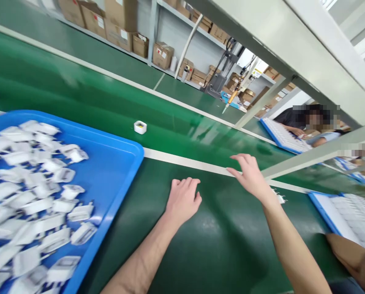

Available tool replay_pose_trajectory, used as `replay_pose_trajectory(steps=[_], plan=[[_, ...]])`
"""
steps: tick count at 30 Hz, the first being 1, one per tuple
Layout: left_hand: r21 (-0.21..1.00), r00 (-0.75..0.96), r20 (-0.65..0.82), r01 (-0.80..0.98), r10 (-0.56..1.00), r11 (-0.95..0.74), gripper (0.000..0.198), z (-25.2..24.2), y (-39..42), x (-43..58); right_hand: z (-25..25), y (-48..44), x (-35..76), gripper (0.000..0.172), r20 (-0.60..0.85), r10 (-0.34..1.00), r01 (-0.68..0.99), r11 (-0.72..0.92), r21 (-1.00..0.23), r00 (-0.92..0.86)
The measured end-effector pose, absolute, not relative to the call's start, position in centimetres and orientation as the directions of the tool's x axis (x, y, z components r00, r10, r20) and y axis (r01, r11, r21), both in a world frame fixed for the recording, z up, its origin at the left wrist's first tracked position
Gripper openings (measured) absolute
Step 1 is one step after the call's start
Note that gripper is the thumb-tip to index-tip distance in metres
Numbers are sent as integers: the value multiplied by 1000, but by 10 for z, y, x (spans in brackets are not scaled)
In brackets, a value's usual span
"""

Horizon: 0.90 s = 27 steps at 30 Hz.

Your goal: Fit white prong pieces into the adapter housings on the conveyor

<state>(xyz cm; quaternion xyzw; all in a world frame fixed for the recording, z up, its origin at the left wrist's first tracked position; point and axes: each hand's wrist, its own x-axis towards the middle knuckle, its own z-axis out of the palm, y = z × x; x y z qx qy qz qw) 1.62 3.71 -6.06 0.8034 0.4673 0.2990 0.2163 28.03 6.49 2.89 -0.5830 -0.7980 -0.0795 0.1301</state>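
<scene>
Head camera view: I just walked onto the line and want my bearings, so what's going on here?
A person stands at a green work surface with both hands empty. The left hand rests palm down on it; the right hand reaches toward the white strip edging the conveyor belt. A blue tray of white plastic parts sits at the left. One small white part lies alone on the belt.

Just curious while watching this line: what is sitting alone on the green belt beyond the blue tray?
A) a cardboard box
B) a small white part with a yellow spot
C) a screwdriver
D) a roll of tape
B: a single small white part with a yellow spot lies on the green belt, apart from the blue tray and both empty hands.
</scene>
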Motion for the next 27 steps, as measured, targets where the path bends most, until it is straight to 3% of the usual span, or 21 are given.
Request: replay_pose_trajectory(steps=[3,7,12,17,20,24,27], plan=[[713,250,263,600,932,-363,28,-66,38,13,18,98,183,43,214,860,833,504,-226,-462],[855,-33,227,486,973,-183,31,-71,39,7,1,158,87,52,133,862,752,494,-437,-489],[892,-75,231,414,970,-181,37,-71,37,5,-14,230,25,56,100,876,750,459,-476,-472],[886,-84,276,408,957,-220,41,-72,31,7,-13,242,16,37,96,865,749,478,-459,-493],[873,-257,353,435,900,-219,49,-71,28,12,-9,213,36,29,115,811,687,552,-472,-573],[860,-463,359,502,810,-95,60,-67,28,17,-5,152,87,39,58,728,606,609,-511,-683],[824,-276,287,560,917,-89,65,-66,29,16,8,120,130,53,-121,638,557,546,-626,-761]])
